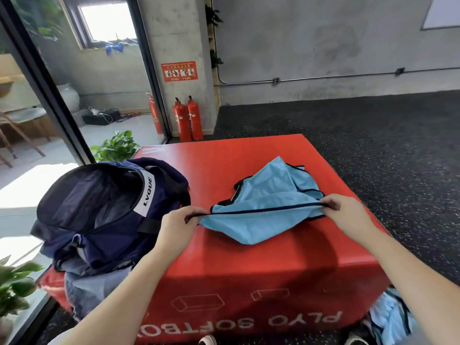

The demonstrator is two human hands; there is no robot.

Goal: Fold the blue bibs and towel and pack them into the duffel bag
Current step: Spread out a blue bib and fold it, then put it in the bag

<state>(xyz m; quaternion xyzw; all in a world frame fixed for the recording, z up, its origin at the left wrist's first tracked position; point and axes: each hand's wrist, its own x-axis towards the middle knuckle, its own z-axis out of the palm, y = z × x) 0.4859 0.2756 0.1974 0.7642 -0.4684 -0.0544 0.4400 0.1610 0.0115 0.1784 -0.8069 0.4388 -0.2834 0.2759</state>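
Blue bib (268,195) hem taut, pinched by left fingers (191,215), right fingers (328,204)

Both forearms are bare from wrist to frame edge, with no sleeve, watch or ring showing on the left hand (180,225) or the right hand (344,212). Below the near face of the red box (261,282), two pale shoe toes (207,341) show at the bottom edge.
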